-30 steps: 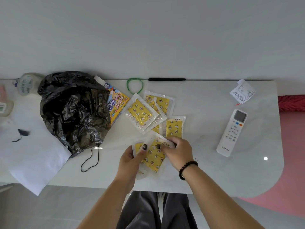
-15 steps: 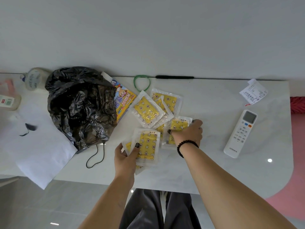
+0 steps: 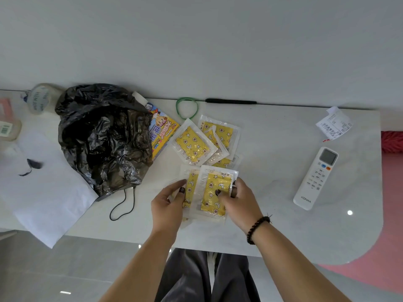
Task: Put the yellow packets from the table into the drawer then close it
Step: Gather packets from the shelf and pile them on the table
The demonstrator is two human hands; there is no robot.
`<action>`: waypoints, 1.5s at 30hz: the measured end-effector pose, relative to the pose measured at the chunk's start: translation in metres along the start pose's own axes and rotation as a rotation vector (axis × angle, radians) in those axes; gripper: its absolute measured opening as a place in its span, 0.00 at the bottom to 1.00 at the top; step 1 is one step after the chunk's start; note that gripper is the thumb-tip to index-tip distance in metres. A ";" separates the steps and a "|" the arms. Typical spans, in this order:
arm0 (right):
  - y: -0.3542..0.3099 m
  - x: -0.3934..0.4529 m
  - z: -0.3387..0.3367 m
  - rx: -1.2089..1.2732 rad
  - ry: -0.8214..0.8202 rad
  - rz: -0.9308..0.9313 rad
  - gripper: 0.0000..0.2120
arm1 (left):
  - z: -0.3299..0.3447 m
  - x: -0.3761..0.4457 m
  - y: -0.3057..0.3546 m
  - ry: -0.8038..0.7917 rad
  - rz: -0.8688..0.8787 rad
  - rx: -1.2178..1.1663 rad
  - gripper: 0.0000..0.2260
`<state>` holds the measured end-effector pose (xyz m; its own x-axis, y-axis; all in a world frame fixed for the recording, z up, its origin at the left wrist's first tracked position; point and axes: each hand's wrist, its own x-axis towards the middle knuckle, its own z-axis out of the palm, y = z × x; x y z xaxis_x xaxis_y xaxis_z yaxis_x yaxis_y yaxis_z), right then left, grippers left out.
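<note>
Far left on the desk (image 3: 283, 225) we've got a tub (image 3: 40, 99) with lettering too blurry to read, a white sheet (image 3: 43, 205), then a crumpled black bag (image 3: 102, 138) with a cartoon pack (image 3: 162, 134) poking out from under it, its print unreadable. Behind that, a green band (image 3: 187, 107).

Mid-desk, loose packets (image 3: 192, 146) lie fanned out, long axes tilted diagonally, overlapping each other. Just in front, the left hand (image 3: 169, 205) grips a held stack (image 3: 192, 192) at its left edge, thumb on top. The right hand (image 3: 239, 203) pinches the top packet (image 3: 214, 192) with its fingers (image 3: 218, 192) curled on it; long axis runs away from us, printed header at the far end.

Right side: a receipt (image 3: 334, 124), text too small, and a white remote (image 3: 315, 177) marked KONKA.
</note>
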<state>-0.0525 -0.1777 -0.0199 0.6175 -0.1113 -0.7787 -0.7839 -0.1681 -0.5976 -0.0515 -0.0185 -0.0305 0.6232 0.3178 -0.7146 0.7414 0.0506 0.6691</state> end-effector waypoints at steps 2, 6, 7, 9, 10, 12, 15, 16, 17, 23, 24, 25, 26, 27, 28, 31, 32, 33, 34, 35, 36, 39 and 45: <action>-0.005 0.001 0.006 -0.108 0.058 -0.054 0.07 | 0.002 0.001 0.002 0.016 -0.044 -0.089 0.16; -0.016 0.006 0.010 -0.371 0.111 -0.142 0.11 | 0.005 0.004 0.004 0.004 -0.047 -0.150 0.08; -0.017 0.007 0.011 -0.386 0.102 -0.146 0.12 | 0.004 0.003 0.005 -0.005 -0.038 -0.146 0.09; -0.019 0.006 0.013 -0.373 0.065 -0.145 0.12 | 0.002 0.003 0.006 -0.008 -0.020 -0.121 0.12; -0.019 0.005 0.014 -0.348 0.047 -0.140 0.11 | 0.000 0.002 0.008 -0.006 -0.009 -0.113 0.13; -0.021 0.002 0.014 -0.261 0.024 -0.113 0.09 | -0.003 -0.001 0.012 0.002 0.009 -0.119 0.15; -0.025 -0.010 0.011 -0.110 0.038 -0.024 0.11 | -0.011 -0.012 0.023 0.015 0.022 -0.152 0.18; -0.028 -0.016 0.009 -0.074 0.049 -0.003 0.12 | -0.014 -0.018 0.028 0.015 0.023 -0.166 0.20; -0.033 -0.022 0.007 -0.044 0.057 0.008 0.12 | -0.018 -0.024 0.034 0.014 0.023 -0.185 0.22; -0.079 -0.074 -0.010 0.005 0.013 0.012 0.06 | -0.049 -0.068 0.072 0.022 0.056 -0.251 0.33; -0.087 -0.086 -0.013 0.003 0.002 0.011 0.06 | -0.054 -0.077 0.080 0.024 0.057 -0.256 0.36; -0.096 -0.098 -0.016 0.005 -0.010 0.011 0.06 | -0.060 -0.087 0.087 0.025 0.061 -0.264 0.38; -0.105 -0.111 -0.019 0.007 -0.024 0.010 0.06 | -0.066 -0.097 0.095 0.023 0.065 -0.275 0.41; -0.113 -0.124 -0.022 0.008 -0.038 0.006 0.07 | -0.071 -0.108 0.102 0.018 0.071 -0.291 0.43; -0.121 -0.137 -0.025 0.006 -0.052 0.001 0.06 | -0.076 -0.118 0.109 0.011 0.081 -0.305 0.44; -0.140 -0.175 -0.027 0.025 -0.119 -0.002 0.05 | -0.090 -0.154 0.126 -0.012 0.121 -0.317 0.48; -0.146 -0.187 -0.026 0.048 -0.160 0.005 0.06 | -0.093 -0.167 0.132 -0.020 0.130 -0.338 0.49; -0.152 -0.200 -0.025 0.077 -0.210 0.013 0.06 | -0.096 -0.180 0.137 -0.025 0.140 -0.359 0.50; -0.156 -0.212 -0.023 0.103 -0.266 0.014 0.07 | -0.099 -0.193 0.141 -0.026 0.148 -0.374 0.52; -0.160 -0.225 -0.021 0.116 -0.318 0.000 0.07 | -0.101 -0.206 0.144 -0.024 0.149 -0.396 0.53; -0.163 -0.236 -0.020 0.113 -0.356 -0.032 0.08 | -0.103 -0.220 0.148 -0.019 0.145 -0.421 0.51; -0.172 -0.264 -0.019 0.059 -0.390 -0.155 0.11 | -0.106 -0.261 0.157 0.010 0.156 -0.461 0.27; -0.187 -0.301 -0.024 -0.055 -0.487 -0.269 0.12 | -0.113 -0.330 0.161 0.125 0.180 -0.646 0.09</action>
<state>-0.0904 -0.1364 0.3306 0.6839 0.4061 -0.6062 -0.5904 -0.1801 -0.7868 -0.1653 -0.0081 0.3360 0.6607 0.4793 -0.5777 0.3074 0.5293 0.7908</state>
